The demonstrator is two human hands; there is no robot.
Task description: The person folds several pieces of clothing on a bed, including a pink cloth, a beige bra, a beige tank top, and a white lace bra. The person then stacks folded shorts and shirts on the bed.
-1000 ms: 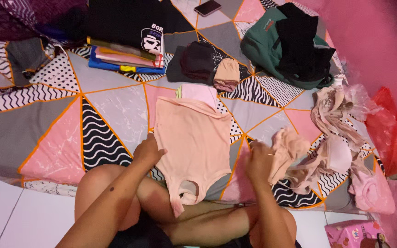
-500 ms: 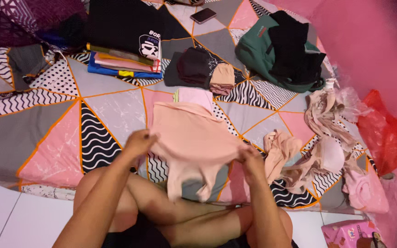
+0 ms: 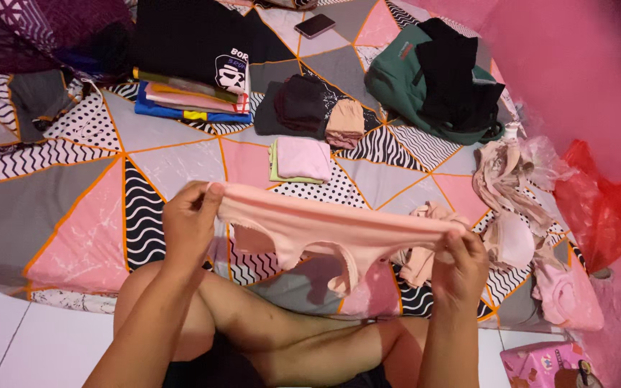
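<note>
From my remote seat I see 2 bare hands stretching a peach garment (image 3: 339, 226) taut above a patterned bedsheet (image 3: 80, 215): the left hand (image 3: 190, 224) is closed around one end, fingers curled over the fabric, and the right hand (image 3: 460, 264) pinches the other end between thumb and fingers. The garment hangs in the air between them, just over the person's crossed legs, its lower flaps drooping toward the sheet. I judge this to be the middle of a fold, with the cloth lifted and pulled straight; the next move, as I read it, calls for both ends being brought level and the piece laid flat without twisting. Just beyond it lies a small folded pink piece (image 3: 302, 159), and farther back a stack of folded clothes (image 3: 192, 93), a dark folded pile (image 3: 310, 104), a green backpack (image 3: 425, 79) and a phone (image 3: 315, 26). A heap of unfolded beige underwear (image 3: 508, 208) sits to the right, near a red plastic bag (image 3: 601, 208). The right fingertips are partly buried in fabric, the garment's exact cut is hard to make out, and a pink box (image 3: 540, 363) is cut off at the bottom edge.
</note>
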